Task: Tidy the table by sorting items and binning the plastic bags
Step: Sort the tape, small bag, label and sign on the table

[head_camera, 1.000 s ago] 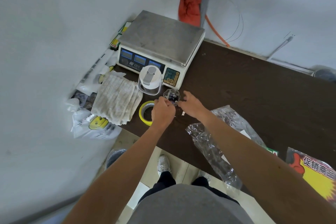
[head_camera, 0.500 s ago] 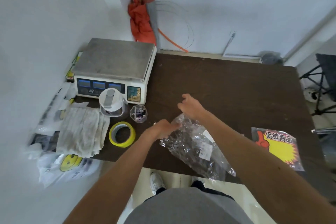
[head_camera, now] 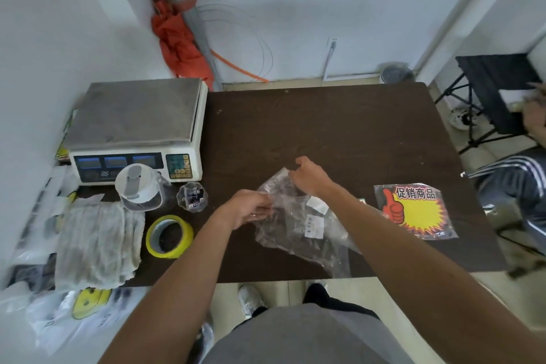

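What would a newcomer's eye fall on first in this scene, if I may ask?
Most likely the crumpled clear plastic bag at the front middle of the dark table, pinched by the left grip and the right grip. Next come the red-and-yellow promotional sign lying flat to its right, and the yellow tape roll to its left, in front of the weighing scale.

Both bare forearms come up from the bottom edge and converge at frame centre. Left hand, fingers curled, pinches the left edge of the clear plastic bag. Right hand, just above and right of it, knuckles up, fingers curled, grips the bag's top corner.
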`<state>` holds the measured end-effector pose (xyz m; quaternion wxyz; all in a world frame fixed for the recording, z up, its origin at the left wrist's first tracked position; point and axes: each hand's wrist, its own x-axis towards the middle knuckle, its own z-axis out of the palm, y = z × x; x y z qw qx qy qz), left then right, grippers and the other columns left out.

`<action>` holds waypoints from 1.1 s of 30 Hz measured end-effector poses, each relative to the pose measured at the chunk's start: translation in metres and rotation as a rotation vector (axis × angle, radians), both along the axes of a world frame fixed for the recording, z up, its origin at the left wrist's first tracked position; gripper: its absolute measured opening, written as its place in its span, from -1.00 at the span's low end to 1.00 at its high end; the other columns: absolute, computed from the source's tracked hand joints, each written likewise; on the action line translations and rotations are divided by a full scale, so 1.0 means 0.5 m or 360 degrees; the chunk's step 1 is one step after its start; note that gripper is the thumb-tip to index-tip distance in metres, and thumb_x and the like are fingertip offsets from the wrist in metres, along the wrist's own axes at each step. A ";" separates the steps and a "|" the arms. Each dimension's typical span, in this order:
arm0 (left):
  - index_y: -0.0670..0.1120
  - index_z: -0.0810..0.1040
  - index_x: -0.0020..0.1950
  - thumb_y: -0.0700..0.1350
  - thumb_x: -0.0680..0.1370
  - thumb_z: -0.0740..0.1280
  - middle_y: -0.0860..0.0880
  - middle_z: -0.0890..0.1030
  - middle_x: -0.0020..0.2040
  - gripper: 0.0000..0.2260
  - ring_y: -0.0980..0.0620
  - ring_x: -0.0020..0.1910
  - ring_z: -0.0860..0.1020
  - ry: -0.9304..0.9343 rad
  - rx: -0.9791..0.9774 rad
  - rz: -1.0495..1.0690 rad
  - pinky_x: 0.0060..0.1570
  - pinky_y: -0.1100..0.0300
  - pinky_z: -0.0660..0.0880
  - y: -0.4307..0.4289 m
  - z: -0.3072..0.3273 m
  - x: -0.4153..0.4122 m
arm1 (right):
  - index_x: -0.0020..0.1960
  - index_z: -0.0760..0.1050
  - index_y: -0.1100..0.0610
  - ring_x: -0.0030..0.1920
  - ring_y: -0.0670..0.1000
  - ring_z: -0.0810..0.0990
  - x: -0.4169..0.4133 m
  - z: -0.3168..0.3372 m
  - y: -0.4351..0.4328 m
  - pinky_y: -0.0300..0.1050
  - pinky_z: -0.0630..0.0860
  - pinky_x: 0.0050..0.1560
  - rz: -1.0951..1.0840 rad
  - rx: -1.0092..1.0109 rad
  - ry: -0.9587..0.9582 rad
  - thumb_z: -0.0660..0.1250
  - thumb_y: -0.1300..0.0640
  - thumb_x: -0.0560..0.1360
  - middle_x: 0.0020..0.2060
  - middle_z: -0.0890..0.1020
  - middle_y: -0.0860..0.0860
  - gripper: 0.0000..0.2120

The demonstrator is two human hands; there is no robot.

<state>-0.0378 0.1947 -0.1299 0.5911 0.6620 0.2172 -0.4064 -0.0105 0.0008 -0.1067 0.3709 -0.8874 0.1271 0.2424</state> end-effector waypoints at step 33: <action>-0.13 0.62 0.21 -0.04 0.56 0.46 -0.06 0.69 0.13 -0.72 0.01 0.13 0.65 -0.0421 0.0139 0.0478 0.21 0.07 0.54 -0.054 0.026 0.100 | -0.02 0.60 0.14 -0.16 0.06 0.63 0.006 0.036 -0.073 -0.11 0.44 -0.23 -0.0050 -0.0195 -0.0596 0.19 0.08 0.62 -0.16 0.66 0.03 -0.77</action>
